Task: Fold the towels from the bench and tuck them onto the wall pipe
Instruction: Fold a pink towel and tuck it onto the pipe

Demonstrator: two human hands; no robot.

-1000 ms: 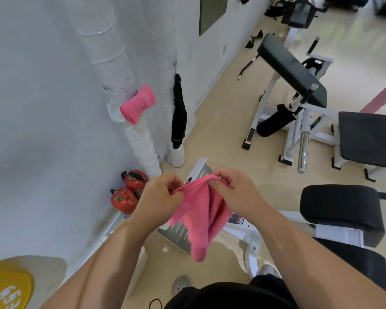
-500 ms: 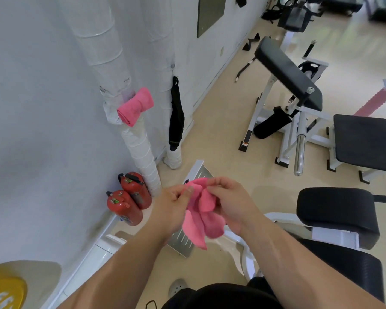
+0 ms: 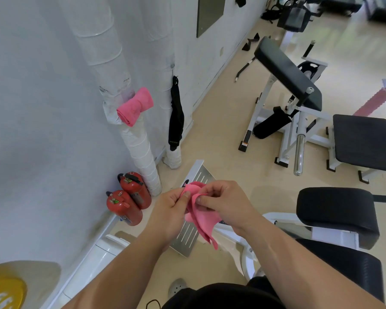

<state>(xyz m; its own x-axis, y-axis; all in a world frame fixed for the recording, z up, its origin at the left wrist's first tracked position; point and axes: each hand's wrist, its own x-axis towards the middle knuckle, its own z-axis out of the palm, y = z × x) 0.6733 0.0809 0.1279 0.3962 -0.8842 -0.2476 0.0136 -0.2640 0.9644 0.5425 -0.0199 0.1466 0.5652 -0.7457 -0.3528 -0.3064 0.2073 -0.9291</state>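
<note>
Step in hand: folding. Left hand (image 3: pixel 172 210) and right hand (image 3: pixel 223 202) both pinch pink towel (image 3: pixel 201 221). Next, likely: finish fold, tuck beside rolled towel (image 3: pixel 135 106) on wall pipe (image 3: pixel 140 150).

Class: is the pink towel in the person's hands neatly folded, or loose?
Loose. The pink towel hangs bunched, its corners dangling, pinched by the left hand and right hand.

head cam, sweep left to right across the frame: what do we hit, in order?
yellow weight plate → red fire extinguishers → black hanging strap → right hand → chrome bar → flat black bench pad
</note>
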